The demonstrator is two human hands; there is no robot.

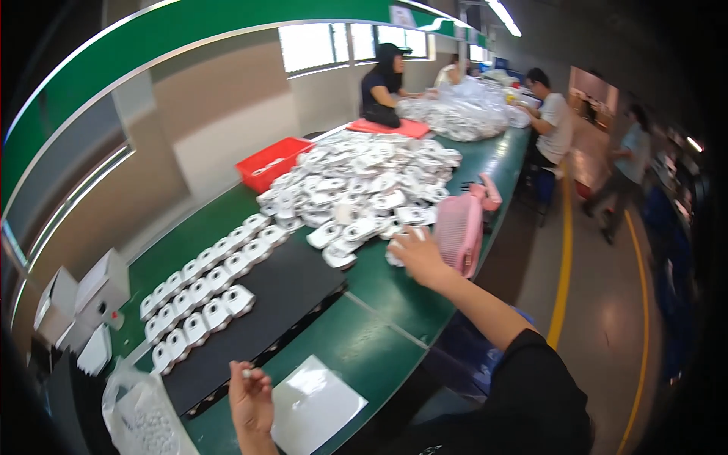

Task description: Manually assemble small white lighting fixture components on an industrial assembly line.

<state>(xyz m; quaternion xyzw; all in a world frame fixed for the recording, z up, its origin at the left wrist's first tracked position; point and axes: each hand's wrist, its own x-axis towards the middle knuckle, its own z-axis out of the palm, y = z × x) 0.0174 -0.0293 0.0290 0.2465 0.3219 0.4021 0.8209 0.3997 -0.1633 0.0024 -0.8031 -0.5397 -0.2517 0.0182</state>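
My left hand (252, 402) is at the near edge of the bench, its fingers pinched on a small white piece (247, 374). Beneath and beside it lies a shiny white sheet (317, 398). My right arm stretches forward, and my right hand (417, 254) reaches down with spread fingers over white plastic parts at the near edge of a large pile (356, 186). Part of what lies under that palm is hidden. Several similar white parts (201, 290) stand in three rows on and beside a long black strip (265, 303) to the left.
A pink mesh bag (459, 227) sits right of my right hand. Behind the rows is a red bin (271, 161); white boxes (102, 284) and a plastic bag of small white pieces (144, 417) are at left. People work farther along the green bench (387, 318); another walks in the aisle.
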